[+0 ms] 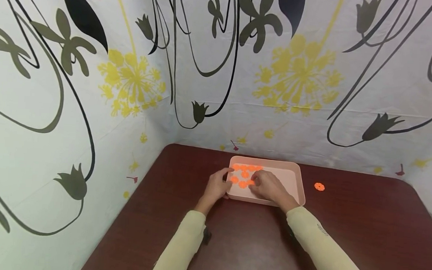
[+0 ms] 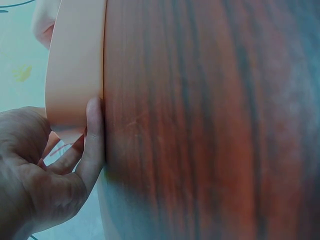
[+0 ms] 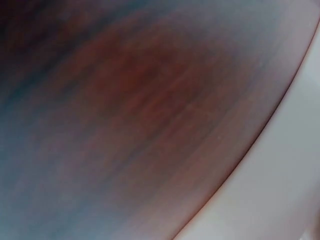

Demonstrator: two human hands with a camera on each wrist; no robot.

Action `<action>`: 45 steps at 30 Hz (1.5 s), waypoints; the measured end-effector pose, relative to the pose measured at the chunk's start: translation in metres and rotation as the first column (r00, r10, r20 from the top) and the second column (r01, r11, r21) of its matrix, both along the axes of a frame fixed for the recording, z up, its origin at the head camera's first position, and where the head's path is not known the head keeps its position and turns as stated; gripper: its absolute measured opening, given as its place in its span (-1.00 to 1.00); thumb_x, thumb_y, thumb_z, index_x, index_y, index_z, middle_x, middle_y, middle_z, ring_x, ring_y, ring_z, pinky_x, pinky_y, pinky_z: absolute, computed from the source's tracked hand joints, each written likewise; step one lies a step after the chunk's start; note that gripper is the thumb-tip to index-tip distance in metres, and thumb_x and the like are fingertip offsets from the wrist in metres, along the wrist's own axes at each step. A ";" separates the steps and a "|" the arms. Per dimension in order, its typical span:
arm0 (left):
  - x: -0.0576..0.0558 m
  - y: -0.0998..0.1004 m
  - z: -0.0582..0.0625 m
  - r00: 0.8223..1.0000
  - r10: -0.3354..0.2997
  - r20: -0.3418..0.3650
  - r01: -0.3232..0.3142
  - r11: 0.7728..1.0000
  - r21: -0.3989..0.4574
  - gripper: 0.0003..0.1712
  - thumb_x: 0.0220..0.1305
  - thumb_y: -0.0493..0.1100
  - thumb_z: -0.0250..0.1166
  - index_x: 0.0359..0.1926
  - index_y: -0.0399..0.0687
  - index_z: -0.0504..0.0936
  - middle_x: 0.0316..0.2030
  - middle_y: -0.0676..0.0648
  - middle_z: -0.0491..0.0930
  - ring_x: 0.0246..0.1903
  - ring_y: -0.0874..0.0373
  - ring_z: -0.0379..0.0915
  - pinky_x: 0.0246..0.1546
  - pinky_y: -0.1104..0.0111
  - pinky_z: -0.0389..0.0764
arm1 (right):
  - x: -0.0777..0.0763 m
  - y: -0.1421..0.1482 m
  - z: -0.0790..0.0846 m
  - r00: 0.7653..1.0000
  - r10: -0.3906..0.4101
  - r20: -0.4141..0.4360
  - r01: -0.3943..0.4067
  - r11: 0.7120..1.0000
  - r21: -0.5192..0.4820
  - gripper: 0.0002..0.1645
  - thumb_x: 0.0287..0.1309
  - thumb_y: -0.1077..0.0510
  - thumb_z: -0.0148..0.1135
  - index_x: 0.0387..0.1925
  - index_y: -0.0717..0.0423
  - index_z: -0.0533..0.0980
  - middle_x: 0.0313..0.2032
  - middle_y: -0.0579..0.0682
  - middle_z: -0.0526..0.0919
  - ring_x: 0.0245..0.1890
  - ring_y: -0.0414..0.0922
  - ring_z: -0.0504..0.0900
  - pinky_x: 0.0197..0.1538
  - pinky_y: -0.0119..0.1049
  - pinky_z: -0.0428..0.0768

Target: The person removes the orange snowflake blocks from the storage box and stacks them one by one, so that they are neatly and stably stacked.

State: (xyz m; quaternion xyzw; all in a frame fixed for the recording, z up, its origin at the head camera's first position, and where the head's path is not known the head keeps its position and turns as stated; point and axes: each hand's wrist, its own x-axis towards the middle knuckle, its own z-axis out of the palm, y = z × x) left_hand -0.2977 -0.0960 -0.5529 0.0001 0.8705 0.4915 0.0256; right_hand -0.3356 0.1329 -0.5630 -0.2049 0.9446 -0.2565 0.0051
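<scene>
A shallow pale pink tray (image 1: 280, 175) lies on the table with several orange flower-shaped discs (image 1: 243, 184) in its left half, a row at the back and more below it. My left hand (image 1: 217, 186) grips the tray's left side. In the left wrist view, fingers of the left hand (image 2: 50, 175) lie against the tray wall (image 2: 75, 75) at a corner. Over the middle of the tray, my right hand (image 1: 270, 186) pinches an orange flower-shaped disc (image 1: 250, 182), partly hidden by its fingers. The right wrist view shows no fingers clearly.
One more orange flower-shaped disc (image 1: 319, 187) lies on the dark red-brown table (image 1: 247, 242), to the right of the tray. Patterned white cloth walls (image 1: 218, 90) stand behind and to the left of the table.
</scene>
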 end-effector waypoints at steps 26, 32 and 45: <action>0.002 0.002 0.002 1.000 -0.008 -0.009 0.008 1.000 0.005 -0.40 0.38 -0.36 0.27 0.40 0.10 0.58 -0.60 -0.13 0.57 -0.76 0.11 0.48 -0.72 0.25 0.69 | -0.004 -0.003 -0.001 0.991 0.085 -0.101 -0.076 0.993 0.089 -0.81 -0.09 0.11 0.42 -0.44 0.08 0.56 -0.54 -0.13 0.57 -0.57 -0.21 0.44 -0.48 -0.35 0.44; 0.003 0.003 0.003 1.000 -0.009 -0.011 0.009 1.000 0.006 -0.39 0.38 -0.36 0.26 0.41 0.10 0.58 -0.62 -0.12 0.55 -0.76 0.09 0.50 -0.71 0.22 0.70 | -0.001 0.002 0.001 0.991 0.053 -0.123 -0.047 0.998 0.051 -0.70 -0.01 0.04 0.48 -0.31 0.16 0.65 -0.45 -0.11 0.66 -0.48 -0.21 0.54 -0.34 -0.30 0.61; 0.001 0.003 0.001 1.000 0.003 -0.001 -0.003 1.000 0.003 -0.37 0.35 -0.37 0.26 0.40 0.12 0.58 -0.59 -0.03 0.49 -0.76 0.15 0.44 -0.72 0.26 0.69 | 0.006 0.037 0.031 0.980 0.041 -0.195 -0.031 0.998 0.053 -0.63 0.14 0.01 0.55 -0.14 0.15 0.67 -0.39 -0.07 0.70 -0.55 -0.27 0.46 -0.44 -0.38 0.48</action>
